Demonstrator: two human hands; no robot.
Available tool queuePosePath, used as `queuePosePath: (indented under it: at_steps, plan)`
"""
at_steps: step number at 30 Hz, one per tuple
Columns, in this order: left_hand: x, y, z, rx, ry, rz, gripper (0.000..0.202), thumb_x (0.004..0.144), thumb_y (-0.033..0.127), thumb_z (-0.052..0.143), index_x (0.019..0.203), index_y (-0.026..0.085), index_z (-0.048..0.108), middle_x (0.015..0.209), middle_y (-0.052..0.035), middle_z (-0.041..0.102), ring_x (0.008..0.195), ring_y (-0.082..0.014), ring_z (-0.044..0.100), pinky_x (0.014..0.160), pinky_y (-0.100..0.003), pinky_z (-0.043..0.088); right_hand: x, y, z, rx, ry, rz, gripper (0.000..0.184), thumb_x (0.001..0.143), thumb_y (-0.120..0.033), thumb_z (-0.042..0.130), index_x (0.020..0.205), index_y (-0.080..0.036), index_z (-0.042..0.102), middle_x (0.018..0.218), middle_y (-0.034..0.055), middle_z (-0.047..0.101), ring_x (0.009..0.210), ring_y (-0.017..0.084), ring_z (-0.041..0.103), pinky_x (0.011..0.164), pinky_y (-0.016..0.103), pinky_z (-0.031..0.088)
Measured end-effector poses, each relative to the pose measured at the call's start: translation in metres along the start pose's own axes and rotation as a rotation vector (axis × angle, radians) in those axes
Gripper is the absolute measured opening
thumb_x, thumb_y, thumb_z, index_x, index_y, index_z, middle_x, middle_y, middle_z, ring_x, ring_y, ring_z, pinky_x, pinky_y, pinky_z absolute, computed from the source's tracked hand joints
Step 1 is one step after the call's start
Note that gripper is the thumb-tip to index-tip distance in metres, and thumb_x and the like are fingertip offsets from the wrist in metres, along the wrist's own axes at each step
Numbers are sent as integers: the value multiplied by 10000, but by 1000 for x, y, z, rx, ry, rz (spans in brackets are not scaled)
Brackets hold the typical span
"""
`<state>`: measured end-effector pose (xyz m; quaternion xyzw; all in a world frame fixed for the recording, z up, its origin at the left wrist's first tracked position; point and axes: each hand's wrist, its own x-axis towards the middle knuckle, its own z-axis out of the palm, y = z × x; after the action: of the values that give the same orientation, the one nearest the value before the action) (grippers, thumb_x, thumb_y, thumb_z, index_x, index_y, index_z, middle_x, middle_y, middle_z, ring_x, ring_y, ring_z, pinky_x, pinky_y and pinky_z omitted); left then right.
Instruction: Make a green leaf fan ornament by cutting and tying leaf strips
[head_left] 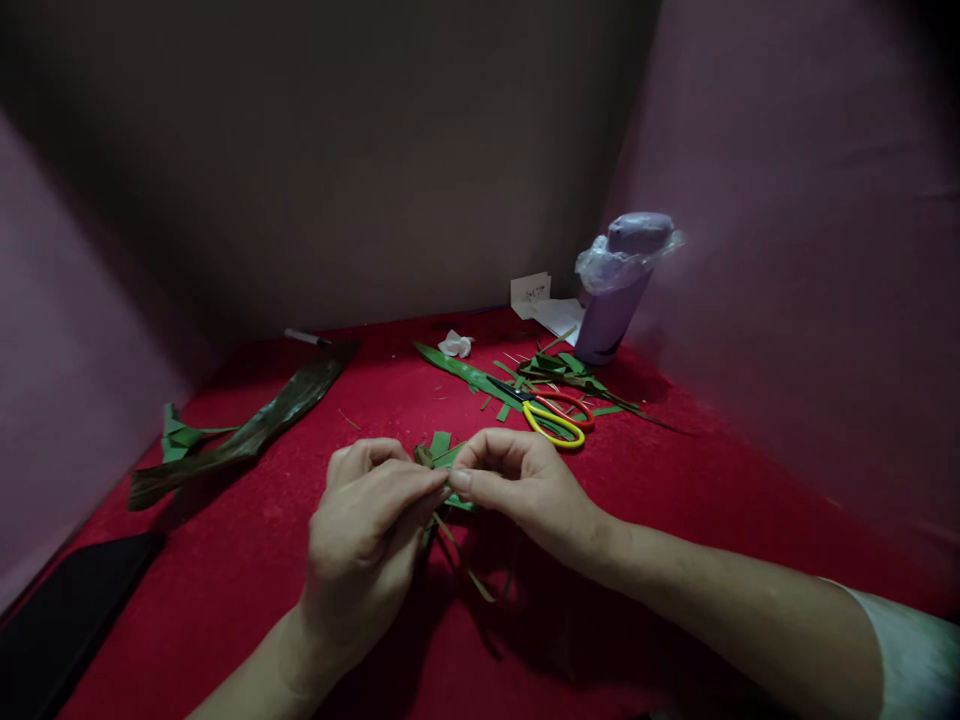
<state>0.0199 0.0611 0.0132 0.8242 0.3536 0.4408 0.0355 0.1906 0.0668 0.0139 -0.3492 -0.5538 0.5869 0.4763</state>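
Note:
Over the red cloth, my left hand and my right hand meet at the fingertips. Both are closed in a pinch on a small folded piece of green leaf strips. Thin leaf ends trail down below the hands toward me. The part of the piece between the fingers is hidden.
Scissors with yellow and red handles lie just behind my right hand among green leaf scraps. A lilac bottle with a plastic bag stands at the back right, with white paper beside it. A long dark leaf lies at the left, a black flat object at lower left.

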Motion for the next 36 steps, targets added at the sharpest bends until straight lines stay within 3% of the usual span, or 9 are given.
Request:
queuePosePath:
  at_steps: [8, 14, 23, 29, 36]
  plan:
    - [-1, 6, -2, 111, -44, -24, 106, 793, 105, 545, 821, 206, 528, 716, -22, 562, 800, -198, 456, 697, -352, 371, -2, 1, 0, -56, -26, -80, 112, 780, -252, 607, 741, -156, 565, 675, -27, 535, 608, 79, 482, 583, 219, 408]
    - [0, 8, 3, 15, -110, -93, 143, 859, 104, 431, 757, 199, 464, 701, -16, 495, 771, -181, 416, 684, -340, 366, -5, 1, 3, -170, -66, -152, 86, 830, -238, 552, 796, -164, 580, 707, -14, 552, 647, 99, 515, 621, 239, 445]
    - [-3, 10, -1, -14, -88, -18, 202, 836, 81, 455, 691, 210, 509, 583, 10, 495, 708, -174, 423, 730, -362, 353, -9, -1, 1, -418, -66, -307, 91, 858, -222, 522, 810, -171, 579, 729, 2, 579, 667, 111, 521, 642, 252, 443]
    - [-1, 11, 1, -61, -66, -76, 149, 836, 83, 460, 855, 213, 531, 737, -17, 556, 796, -182, 445, 697, -324, 390, -8, 0, 1, -411, -14, -315, 74, 859, -208, 515, 820, -179, 571, 727, -3, 565, 653, 106, 509, 623, 246, 442]
    - [0, 13, 3, -82, -73, -130, 171, 854, 98, 421, 756, 208, 508, 681, -3, 503, 755, -166, 449, 666, -302, 387, -9, 3, 1, -431, -11, -359, 46, 841, -204, 549, 829, -179, 586, 734, -2, 584, 645, 106, 517, 619, 245, 436]
